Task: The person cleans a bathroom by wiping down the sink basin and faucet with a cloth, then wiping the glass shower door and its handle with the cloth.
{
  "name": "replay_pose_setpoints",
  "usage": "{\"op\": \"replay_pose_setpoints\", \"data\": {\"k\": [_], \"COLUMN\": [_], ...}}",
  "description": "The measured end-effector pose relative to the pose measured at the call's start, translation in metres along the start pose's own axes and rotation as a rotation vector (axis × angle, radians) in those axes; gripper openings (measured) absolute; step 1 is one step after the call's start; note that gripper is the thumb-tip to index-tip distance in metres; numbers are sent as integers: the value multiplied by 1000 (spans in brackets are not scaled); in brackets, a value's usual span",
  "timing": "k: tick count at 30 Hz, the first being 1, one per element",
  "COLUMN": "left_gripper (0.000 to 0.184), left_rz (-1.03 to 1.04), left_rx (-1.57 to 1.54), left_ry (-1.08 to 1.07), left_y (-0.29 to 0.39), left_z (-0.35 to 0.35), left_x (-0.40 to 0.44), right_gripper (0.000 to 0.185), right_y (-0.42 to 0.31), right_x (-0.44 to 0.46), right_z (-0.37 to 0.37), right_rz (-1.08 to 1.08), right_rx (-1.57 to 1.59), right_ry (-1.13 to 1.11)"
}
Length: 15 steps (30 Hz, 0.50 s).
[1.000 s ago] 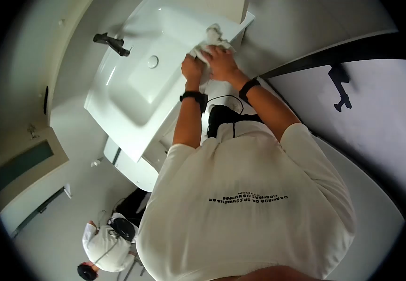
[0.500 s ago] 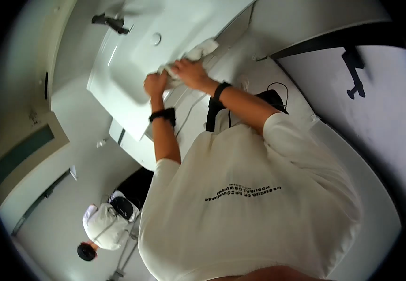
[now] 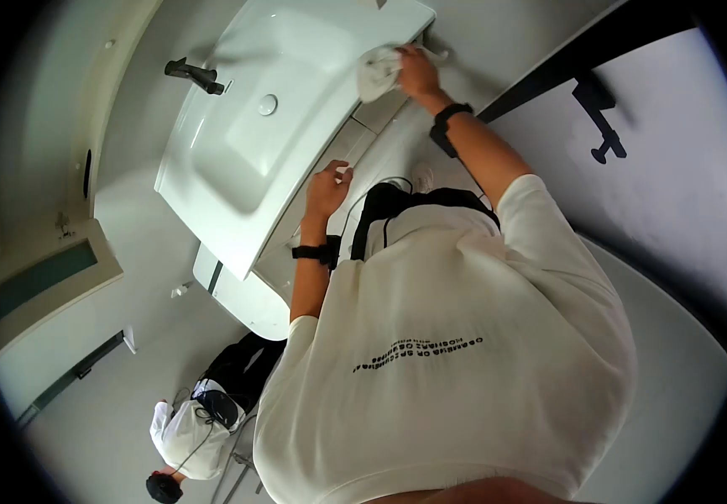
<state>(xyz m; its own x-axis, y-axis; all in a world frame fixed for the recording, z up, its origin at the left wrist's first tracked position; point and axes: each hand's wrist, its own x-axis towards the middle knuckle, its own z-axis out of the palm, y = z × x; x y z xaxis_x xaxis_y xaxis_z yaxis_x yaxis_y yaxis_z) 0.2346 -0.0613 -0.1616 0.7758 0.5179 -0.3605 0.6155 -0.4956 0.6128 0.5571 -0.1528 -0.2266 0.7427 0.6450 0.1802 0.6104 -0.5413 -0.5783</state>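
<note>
My right hand (image 3: 419,74) is closed on a bunched white cloth (image 3: 377,76) at the front right edge of the white washbasin (image 3: 180,197). Part of the cloth hangs past the rim. In front of the basin, beside the cabinet drawers (image 3: 342,144), my left hand (image 3: 326,191) is held with its fingers loosely bent and apart, nothing between them. Both wrists carry black bands. A round drain plug (image 3: 269,105) sits in the bowl, and a dark tap (image 3: 196,76) stands at its back edge.
To the left of the basin is a white toilet (image 3: 250,302). Another person in a white shirt (image 3: 196,437) is further off at the lower left. A white tub-like edge (image 3: 666,336) and a black wall fixture (image 3: 603,126) are on the right.
My hands were together on the cloth at the basin's front edge. The left has let go and drawn back; the right has carried the cloth right and away from me.
</note>
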Motion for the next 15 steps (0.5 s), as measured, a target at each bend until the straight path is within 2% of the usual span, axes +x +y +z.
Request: {"op": "replay_pose_setpoints", "data": {"k": [1, 3, 4, 7, 9, 10, 11, 13, 14, 15], "left_gripper": [31, 29, 27, 29, 34, 38, 40, 42, 40, 38], "left_rz": [-24, -64, -7, -59, 78, 78, 83, 95, 95, 90], "left_rx": [-3, -8, -131, -90, -30, 2, -46, -69, -53, -34], "left_ry": [51, 133, 125, 36, -58, -138, -251, -424, -466, -500], "left_y": [-13, -40, -42, -50, -94, -96, -95, -58, -34, -14], "left_z": [1, -9, -19, -31, -18, -13, -8, -6, -4, 3], "left_x": [-4, -12, -22, -39, -29, -30, -29, -27, -26, -20], "right_gripper": [39, 35, 34, 33, 33, 33, 34, 34, 33, 34], "right_y": [7, 19, 26, 34, 1, 18, 11, -29, -33, -34], "right_x": [3, -10, -15, -59, -93, -112, -132, -159, -170, -180], "right_z": [-17, -32, -39, -32, -67, -40, -45, -107, -130, -151], "right_rz": [167, 179, 191, 216, 308, 205, 63, 218, 10, -7], "right_rx": [-15, -67, -101, 315, 489, 502, 521, 599, 537, 520], "right_ry": [-136, -179, -190, -230, -384, -324, -214, -307, -237, -183]}}
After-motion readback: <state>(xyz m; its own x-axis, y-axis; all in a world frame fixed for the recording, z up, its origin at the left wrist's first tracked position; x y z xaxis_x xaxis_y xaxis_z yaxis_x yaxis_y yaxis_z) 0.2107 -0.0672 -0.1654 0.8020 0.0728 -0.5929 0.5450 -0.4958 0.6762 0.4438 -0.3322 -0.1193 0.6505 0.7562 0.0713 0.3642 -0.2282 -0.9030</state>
